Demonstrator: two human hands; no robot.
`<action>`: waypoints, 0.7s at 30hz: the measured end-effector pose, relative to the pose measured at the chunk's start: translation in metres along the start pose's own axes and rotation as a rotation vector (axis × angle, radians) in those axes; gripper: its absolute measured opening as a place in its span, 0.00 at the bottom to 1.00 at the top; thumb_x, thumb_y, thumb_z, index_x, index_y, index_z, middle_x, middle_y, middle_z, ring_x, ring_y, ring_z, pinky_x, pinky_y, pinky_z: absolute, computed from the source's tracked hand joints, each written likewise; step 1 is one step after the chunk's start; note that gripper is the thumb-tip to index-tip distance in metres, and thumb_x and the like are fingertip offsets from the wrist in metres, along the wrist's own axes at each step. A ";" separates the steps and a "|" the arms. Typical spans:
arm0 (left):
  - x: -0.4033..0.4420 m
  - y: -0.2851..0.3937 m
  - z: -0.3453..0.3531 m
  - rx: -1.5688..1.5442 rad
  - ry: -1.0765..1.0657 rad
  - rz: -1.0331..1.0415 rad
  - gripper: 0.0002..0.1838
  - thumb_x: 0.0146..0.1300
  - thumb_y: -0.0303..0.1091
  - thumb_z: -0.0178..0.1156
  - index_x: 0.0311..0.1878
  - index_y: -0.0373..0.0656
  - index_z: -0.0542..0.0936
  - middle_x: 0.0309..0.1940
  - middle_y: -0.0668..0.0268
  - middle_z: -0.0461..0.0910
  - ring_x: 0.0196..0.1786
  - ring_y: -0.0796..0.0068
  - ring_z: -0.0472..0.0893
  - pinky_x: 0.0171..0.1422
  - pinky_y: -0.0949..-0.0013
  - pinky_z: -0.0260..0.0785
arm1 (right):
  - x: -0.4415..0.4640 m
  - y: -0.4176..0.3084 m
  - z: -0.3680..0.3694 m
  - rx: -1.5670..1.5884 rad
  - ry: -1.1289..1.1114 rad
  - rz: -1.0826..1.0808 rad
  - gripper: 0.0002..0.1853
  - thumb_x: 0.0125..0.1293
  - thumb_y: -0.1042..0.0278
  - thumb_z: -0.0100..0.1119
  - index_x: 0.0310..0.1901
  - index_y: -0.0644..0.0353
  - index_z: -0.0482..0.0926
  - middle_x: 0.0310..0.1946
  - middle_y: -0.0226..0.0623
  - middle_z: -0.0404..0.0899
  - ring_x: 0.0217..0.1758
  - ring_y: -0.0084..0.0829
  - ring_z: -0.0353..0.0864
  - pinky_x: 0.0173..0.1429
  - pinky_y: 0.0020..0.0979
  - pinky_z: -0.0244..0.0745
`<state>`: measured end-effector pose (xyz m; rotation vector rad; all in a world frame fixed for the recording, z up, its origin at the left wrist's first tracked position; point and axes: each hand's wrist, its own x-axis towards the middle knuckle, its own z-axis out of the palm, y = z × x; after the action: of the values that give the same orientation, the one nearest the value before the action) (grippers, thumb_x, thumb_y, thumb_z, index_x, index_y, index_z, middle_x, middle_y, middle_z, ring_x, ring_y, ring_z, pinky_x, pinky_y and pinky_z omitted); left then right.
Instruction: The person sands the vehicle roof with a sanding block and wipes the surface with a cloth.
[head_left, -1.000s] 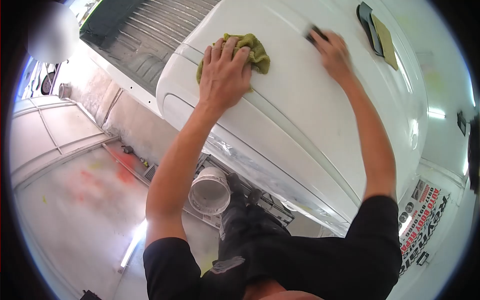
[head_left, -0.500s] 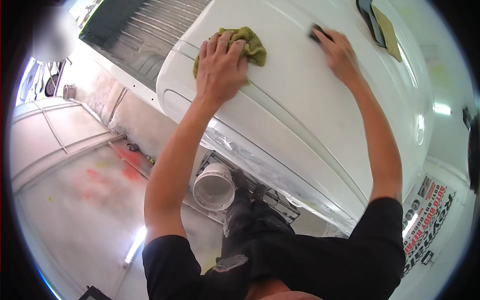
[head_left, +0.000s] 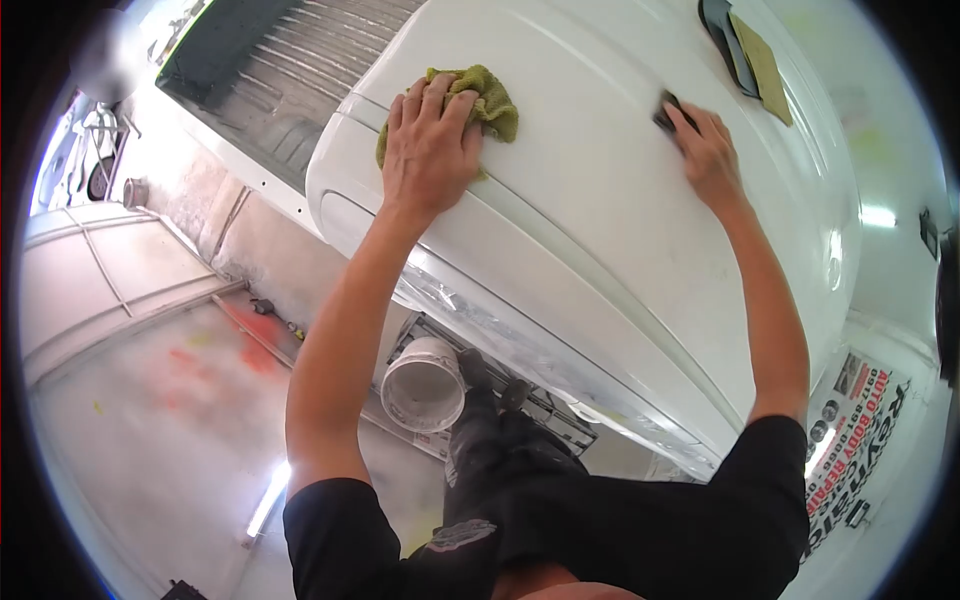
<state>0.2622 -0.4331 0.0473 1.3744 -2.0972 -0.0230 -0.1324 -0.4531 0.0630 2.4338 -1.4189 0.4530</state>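
My left hand [head_left: 430, 160] presses a crumpled olive-green cloth [head_left: 495, 105] onto the white roof [head_left: 590, 190] of a vehicle, near its left edge. The fingers curve over the cloth and cover part of it. Farther right on the same roof, my right hand [head_left: 712, 155] grips a small dark block [head_left: 664, 112], which looks like a sanding block. Its underside is hidden against the panel. Beyond that hand, a dark curved piece [head_left: 727, 45] and a tan sheet [head_left: 762, 75] lie side by side on the roof.
A ribbed truck bed [head_left: 310, 60] is at upper left. Below the roof edge, clear plastic film [head_left: 470, 295] covers the vehicle's side. A white bucket [head_left: 422, 390] stands beside my legs on a metal platform [head_left: 545, 415]. A printed banner [head_left: 850, 450] hangs at right.
My right hand has slid the dark block toward me and slightly right across the roof. My left hand stays on the cloth in nearly the same place; the view has shifted slightly.
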 end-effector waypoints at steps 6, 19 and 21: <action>0.003 0.000 -0.003 0.004 -0.014 0.015 0.21 0.71 0.35 0.62 0.64 0.42 0.83 0.71 0.53 0.77 0.75 0.45 0.72 0.82 0.48 0.60 | 0.134 -0.023 0.068 0.033 0.039 -0.060 0.23 0.68 0.77 0.57 0.63 0.54 0.86 0.56 0.42 0.83 0.63 0.45 0.80 0.69 0.46 0.74; 0.003 0.001 -0.002 0.006 -0.016 0.005 0.21 0.71 0.37 0.62 0.64 0.43 0.83 0.71 0.53 0.78 0.76 0.49 0.72 0.82 0.49 0.61 | -0.021 0.026 0.010 -0.117 0.097 0.056 0.18 0.69 0.72 0.64 0.59 0.52 0.88 0.58 0.49 0.79 0.59 0.51 0.79 0.67 0.51 0.72; 0.002 -0.001 0.000 0.024 -0.026 0.010 0.20 0.71 0.37 0.62 0.64 0.43 0.83 0.71 0.53 0.77 0.76 0.48 0.72 0.82 0.49 0.61 | 0.055 -0.002 0.043 -0.048 0.102 0.068 0.16 0.68 0.72 0.65 0.57 0.51 0.89 0.54 0.46 0.80 0.58 0.50 0.80 0.66 0.50 0.73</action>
<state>0.2625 -0.4346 0.0481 1.3844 -2.1325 -0.0112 -0.0999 -0.5128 0.0464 2.2960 -1.4562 0.5443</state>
